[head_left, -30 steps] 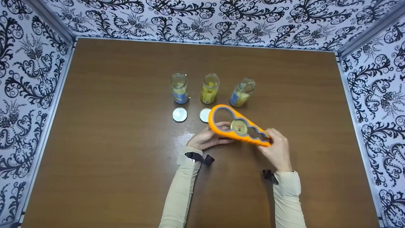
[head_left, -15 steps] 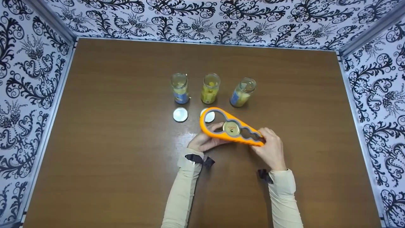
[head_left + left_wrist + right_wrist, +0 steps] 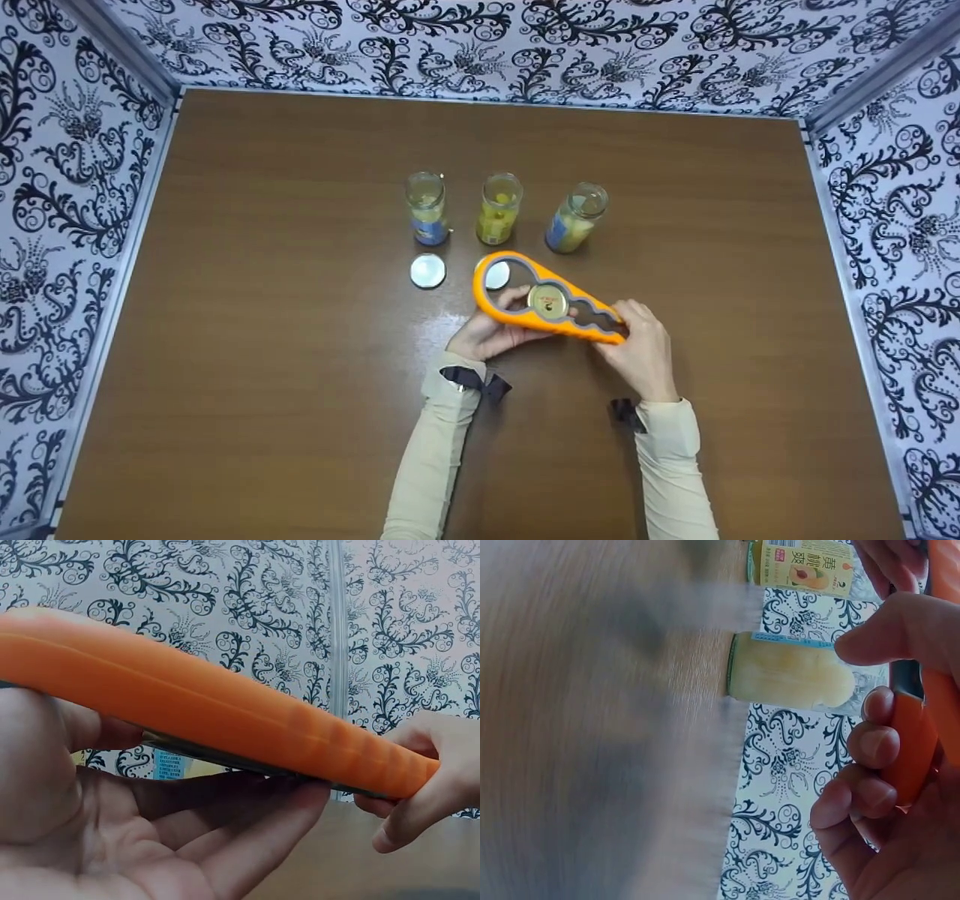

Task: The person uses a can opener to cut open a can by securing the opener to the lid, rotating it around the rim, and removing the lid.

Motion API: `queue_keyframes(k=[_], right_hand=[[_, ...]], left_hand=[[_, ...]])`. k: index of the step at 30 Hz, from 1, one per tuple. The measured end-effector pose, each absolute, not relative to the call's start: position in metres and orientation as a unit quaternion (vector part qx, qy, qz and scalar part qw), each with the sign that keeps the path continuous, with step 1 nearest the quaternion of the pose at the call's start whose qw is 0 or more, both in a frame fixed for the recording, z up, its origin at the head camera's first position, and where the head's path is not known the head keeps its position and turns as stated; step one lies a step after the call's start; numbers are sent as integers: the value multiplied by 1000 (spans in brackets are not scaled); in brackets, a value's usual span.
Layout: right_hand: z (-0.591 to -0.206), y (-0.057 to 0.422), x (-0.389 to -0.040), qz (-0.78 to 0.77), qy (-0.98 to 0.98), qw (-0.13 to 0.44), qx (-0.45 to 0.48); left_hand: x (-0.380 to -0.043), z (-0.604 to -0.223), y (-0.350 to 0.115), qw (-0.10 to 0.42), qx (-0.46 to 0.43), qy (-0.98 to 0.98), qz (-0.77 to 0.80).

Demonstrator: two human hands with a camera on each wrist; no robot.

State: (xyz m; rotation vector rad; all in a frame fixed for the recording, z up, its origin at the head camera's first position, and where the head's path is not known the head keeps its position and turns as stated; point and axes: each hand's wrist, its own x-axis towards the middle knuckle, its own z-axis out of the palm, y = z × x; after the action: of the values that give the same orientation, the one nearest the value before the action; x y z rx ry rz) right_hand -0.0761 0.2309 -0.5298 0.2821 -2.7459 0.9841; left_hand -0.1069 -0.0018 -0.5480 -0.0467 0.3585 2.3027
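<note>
In the head view my right hand (image 3: pixel 639 351) grips the narrow handle end of an orange jar opener (image 3: pixel 517 318) with grey scalloped inner edges. A gold jar lid (image 3: pixel 548 301) sits in the opener's middle opening. My left hand (image 3: pixel 491 330) is under the opener, its thumb at the lid's left edge and a fingertip showing at the right. From the left wrist view, the thumb and fingers (image 3: pixel 262 829) hold the lid from below; the orange opener (image 3: pixel 225 709) hides most of it. In the right wrist view, fingers (image 3: pixel 874 742) curl round the orange handle.
Three glass jars stand in a row beyond the hands: a left jar (image 3: pixel 427 214), a middle jar (image 3: pixel 498 214) with yellow contents and a right jar (image 3: pixel 576 219). A white lid (image 3: pixel 427 271) lies before the left one; another lid (image 3: pixel 496 276) shows through the opener.
The opener, gold lid and right hand have shifted left, mostly in the first half second. A left fingertip now shows at the lid's right side. Jars and white lids stay put.
</note>
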Motion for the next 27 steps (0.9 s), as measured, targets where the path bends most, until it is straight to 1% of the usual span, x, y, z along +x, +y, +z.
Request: queue_keyframes(k=[5,14,19,23,27], right_hand=[[-530,230,-77,341,-929,102,102],[-531,231,-75,353,-924,88,115],[-531,233,-76,362,-917,99,134],[-529,236,-76,368,-914,106,132],[-528,240,-77,370,-914,115,124]], left_hand=[[-106,-549,-2,377,-33,155,913],[-106,-552,-1,374,-52,160,912],[-106,-556,-2,359,-48,183,914],[-105,-559,-3,349,-45,176,919],[-103,-562,-5,337,-12,183,924]])
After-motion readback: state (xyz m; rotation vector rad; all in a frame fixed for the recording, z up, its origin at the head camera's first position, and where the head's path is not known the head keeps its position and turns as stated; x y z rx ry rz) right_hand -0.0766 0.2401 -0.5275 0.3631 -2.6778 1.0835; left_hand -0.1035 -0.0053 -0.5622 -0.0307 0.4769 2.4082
